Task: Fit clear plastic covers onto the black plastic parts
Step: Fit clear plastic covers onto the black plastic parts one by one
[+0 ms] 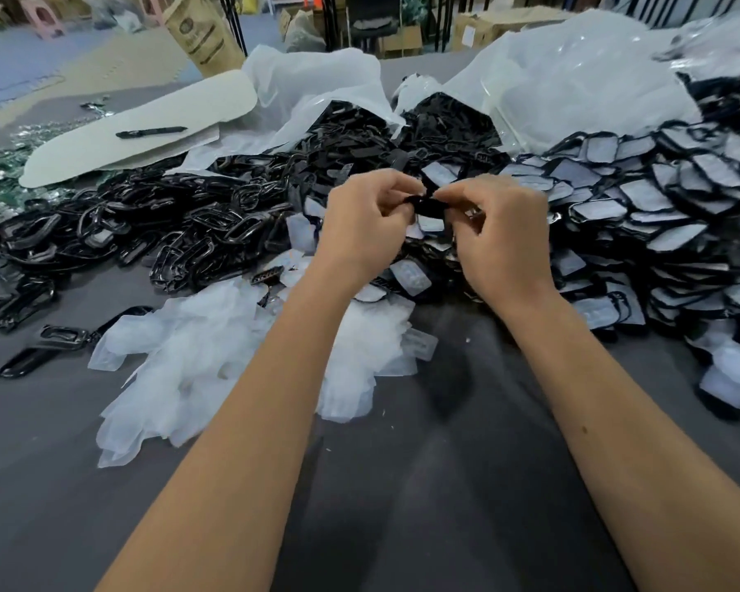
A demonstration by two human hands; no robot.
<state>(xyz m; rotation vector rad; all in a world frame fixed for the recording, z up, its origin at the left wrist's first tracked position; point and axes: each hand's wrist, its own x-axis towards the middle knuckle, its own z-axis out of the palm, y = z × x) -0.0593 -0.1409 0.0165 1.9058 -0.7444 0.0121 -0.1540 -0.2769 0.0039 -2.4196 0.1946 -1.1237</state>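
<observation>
black plastic, a single small part [424, 203], sits pinched between both hands above the middle of the worktop [445, 484]. the left hand [366, 224] curls its fingers and thumb round the part's left end; the right hand [503, 232] does the same at the right end, fingertips meeting almost at the centre. whether a clear cover is already on this part i cannot tell, since the fingers hide most of it and it is slightly blurred.

just beneath and beyond the hands lie loose clear covers [411, 277], mixed into the edge of the heaps. to the left spreads a heap of bare black parts [154, 224], glossy and tangled. to the right a heap of covered parts [667, 207] lies in overlapping rows, each pale face edged in black. near the left forearm rest crumpled thin plastic gloves [180, 369] on the grey surface. farther back, large clear plastic bags [573, 79] slump open behind the heaps, and a pale board [116, 134] at the far left carries a black pen [151, 132].
</observation>
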